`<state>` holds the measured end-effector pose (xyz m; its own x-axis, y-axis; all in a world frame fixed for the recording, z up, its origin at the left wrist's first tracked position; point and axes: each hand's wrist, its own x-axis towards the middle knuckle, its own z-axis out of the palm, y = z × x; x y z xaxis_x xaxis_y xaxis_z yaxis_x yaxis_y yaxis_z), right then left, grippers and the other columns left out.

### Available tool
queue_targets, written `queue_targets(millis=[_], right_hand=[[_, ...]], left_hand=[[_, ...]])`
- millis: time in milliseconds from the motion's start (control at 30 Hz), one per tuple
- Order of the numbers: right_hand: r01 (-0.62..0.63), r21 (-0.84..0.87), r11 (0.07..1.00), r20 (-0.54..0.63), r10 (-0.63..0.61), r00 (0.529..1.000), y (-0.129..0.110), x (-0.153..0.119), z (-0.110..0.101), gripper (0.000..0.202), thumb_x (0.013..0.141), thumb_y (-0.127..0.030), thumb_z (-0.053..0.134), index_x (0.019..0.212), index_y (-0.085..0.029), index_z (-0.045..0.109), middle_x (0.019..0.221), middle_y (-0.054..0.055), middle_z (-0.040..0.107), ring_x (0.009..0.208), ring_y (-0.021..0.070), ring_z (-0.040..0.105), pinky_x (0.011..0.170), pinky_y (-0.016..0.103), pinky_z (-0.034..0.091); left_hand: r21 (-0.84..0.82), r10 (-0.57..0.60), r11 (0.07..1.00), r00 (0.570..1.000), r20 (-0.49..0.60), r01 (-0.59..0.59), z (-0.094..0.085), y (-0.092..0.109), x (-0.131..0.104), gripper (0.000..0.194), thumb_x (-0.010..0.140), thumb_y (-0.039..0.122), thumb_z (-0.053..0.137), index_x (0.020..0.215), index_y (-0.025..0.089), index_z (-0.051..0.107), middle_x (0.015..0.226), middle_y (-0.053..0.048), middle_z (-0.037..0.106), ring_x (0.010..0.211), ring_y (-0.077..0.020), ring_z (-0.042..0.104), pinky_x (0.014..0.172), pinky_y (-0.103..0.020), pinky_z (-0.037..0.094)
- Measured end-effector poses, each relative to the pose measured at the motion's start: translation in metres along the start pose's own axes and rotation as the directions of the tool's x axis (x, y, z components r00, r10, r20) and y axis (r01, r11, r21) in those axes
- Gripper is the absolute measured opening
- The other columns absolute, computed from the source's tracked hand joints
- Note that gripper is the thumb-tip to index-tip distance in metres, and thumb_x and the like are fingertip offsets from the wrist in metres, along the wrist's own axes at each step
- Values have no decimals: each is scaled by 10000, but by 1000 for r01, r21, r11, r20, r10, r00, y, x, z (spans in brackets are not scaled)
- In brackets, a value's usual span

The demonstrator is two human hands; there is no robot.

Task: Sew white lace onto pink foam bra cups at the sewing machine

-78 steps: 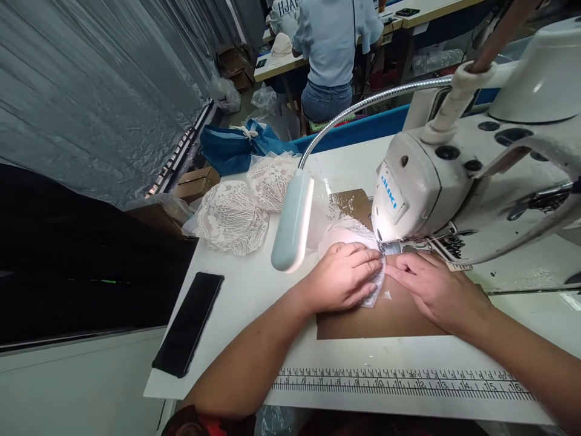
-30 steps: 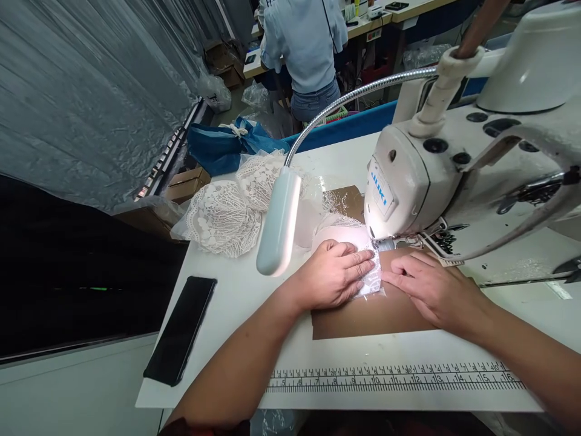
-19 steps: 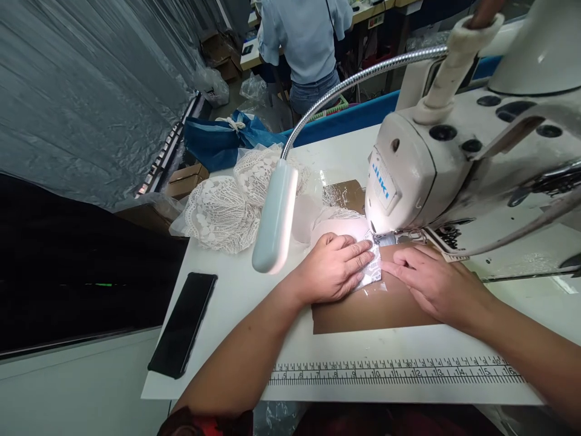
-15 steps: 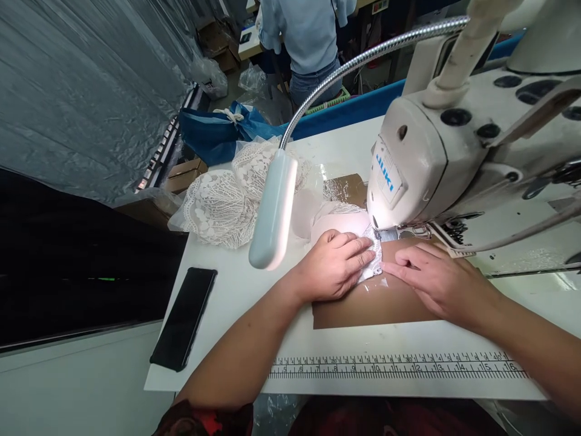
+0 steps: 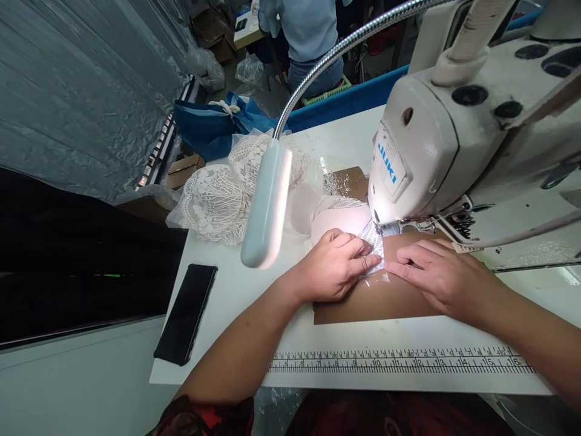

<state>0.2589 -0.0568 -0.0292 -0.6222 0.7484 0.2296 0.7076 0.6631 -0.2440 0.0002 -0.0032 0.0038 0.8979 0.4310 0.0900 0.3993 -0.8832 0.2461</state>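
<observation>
Under the head of a white sewing machine (image 5: pixel 413 145) lies a piece of white lace fabric (image 5: pixel 374 242) joined to a smooth pale cup (image 5: pixel 338 223). My left hand (image 5: pixel 338 264) rests on the lace, its fingers bent together and pressing the fabric down beside the needle area. The index fingertip of my right hand (image 5: pixel 436 272) touches the fabric's right edge; its other fingers are curled, and nothing else shows in them. Both hands are over a brown sheet (image 5: pixel 363 306) taped to the table. The needle itself is hard to make out.
A lamp (image 5: pixel 267 203) on a bendable metal neck hangs left of the machine. Lace pieces (image 5: pixel 215 203) lie behind it. A black phone (image 5: pixel 186 315) is at the table's left, with a ruler strip (image 5: pixel 399 361) along the front edge. A person (image 5: pixel 308 36) in light blue is beyond.
The lace has turned slightly under the machine, and my left fingers have drawn closer together on it. The camera view has shifted a little.
</observation>
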Motion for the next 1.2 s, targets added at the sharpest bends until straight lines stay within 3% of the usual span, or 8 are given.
queue_targets(millis=[200,333,600,933,1100,1200], right_hand=[[-6,33,999,-31,7,999,1,-1,-2,449,875,-109,432,1211,-308,654,904,28,650,778,186,569,782,341,386],[41,19,999,-11,-41,999,-2,2,-5,457,855,-64,428,1204,-269,640,906,34,642,763,182,552,729,322,366],[62,-28,998,-12,-62,998,-9,5,-5,429,822,-1,414,1099,-220,658,871,48,624,735,180,510,669,321,317],[41,-61,997,-69,-45,997,-5,9,-4,394,824,-15,425,1070,-206,666,806,35,620,787,201,532,624,328,288],[-6,-132,991,-123,-10,992,-5,13,-4,474,777,20,432,1141,-206,636,928,45,684,882,223,566,675,340,327],[-42,-183,982,-139,16,990,-7,13,-2,501,762,16,431,1157,-219,632,976,50,692,817,204,573,701,352,356]], left_hand=[[6,6,1000,1000,4,-6,0,1,0,387,991,256,393,1325,197,580,1033,-108,614,902,-219,489,898,-401,383],[4,3,1000,1000,-1,-3,1,1,0,389,997,263,382,1323,200,584,1043,-107,627,905,-217,496,906,-403,387],[19,-80,997,997,14,80,-3,5,8,442,1008,303,364,1369,128,551,1462,-109,522,1142,-264,493,944,-423,398],[139,-131,983,990,50,123,-4,7,14,447,1000,268,379,1395,125,529,1503,-81,488,1083,-260,497,858,-406,405],[123,-109,987,994,19,105,-4,4,13,420,1015,262,359,1367,153,559,1484,-66,514,1091,-250,494,872,-402,389],[109,-94,990,995,21,91,-5,2,12,409,1008,263,390,1372,184,560,1485,-69,513,1116,-252,493,882,-404,378]])
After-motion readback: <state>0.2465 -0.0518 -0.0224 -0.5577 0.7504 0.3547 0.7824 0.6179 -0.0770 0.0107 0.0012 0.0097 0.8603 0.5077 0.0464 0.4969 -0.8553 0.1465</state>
